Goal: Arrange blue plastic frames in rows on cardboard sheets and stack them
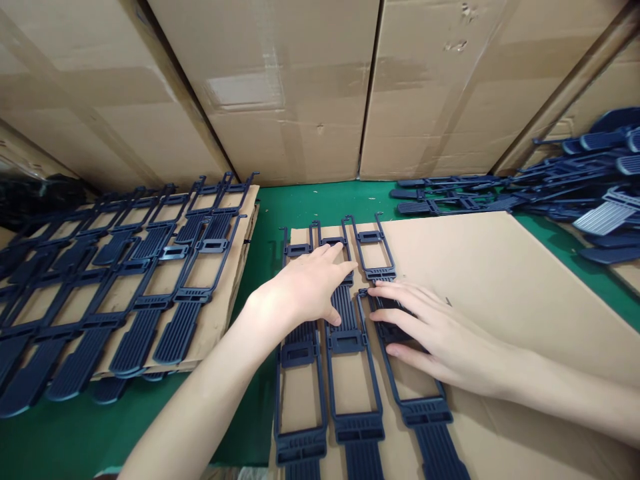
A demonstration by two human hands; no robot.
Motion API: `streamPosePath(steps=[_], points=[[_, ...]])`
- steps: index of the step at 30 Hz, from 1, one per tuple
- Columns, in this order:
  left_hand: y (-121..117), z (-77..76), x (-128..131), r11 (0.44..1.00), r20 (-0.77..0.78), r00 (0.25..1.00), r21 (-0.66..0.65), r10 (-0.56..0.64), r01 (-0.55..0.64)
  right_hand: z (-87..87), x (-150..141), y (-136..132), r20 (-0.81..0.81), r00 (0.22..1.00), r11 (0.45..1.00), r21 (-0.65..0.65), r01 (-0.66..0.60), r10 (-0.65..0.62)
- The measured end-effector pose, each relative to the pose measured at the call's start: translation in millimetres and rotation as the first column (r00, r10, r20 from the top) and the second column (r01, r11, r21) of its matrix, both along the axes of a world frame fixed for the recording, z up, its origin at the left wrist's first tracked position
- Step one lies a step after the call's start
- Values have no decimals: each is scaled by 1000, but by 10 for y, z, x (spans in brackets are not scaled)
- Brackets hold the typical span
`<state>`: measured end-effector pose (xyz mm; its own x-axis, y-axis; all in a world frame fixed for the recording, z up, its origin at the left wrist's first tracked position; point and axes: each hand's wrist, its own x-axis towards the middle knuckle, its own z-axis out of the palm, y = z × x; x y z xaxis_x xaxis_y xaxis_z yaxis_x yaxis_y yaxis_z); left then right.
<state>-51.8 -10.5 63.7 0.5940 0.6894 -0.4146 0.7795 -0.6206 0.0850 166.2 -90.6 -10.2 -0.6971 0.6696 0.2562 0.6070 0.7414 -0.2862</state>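
Dark blue plastic frames with ribbed paddle ends lie in columns on a cardboard sheet [500, 280]. My left hand [313, 283] is over the left and middle columns, fingers spread, covering part of a middle frame [355, 383]. My right hand [425, 327] rests with fingers stretched across the right-hand frame [400, 380], hiding its upper portion. Above its fingertips another frame [374, 250] lies in the same column. To the left, below my left hand, is one more frame [300, 393]. Neither hand visibly grips anything.
Rows of similar frames [200, 267] cover a cardboard stack [227, 313] at left. A loose heap of blue parts [550, 180] lies at right on the green table surface [280, 200]. Large cardboard boxes [295, 127] form a wall behind; a black plastic bag [43, 200] sits far left.
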Motion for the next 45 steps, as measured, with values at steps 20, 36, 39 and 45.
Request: streamPosePath(steps=[20,36,39,45], points=[[-77,-35,69,974,158,973,180,-165,136,167,246,172,-88,995,984,168,58,-43],[-53,-641,313,940,339,888,247,-310,234,152,1263,1739,307,825,874,275,400,-474],[-58,-658,315,943,345,888,244,-305,229,33,1387,2012,418,750,858,256,445,-513],[-74,-685,311,940,367,879,264,-304,214,-105,1436,2131,439,732,853,303,425,-521]])
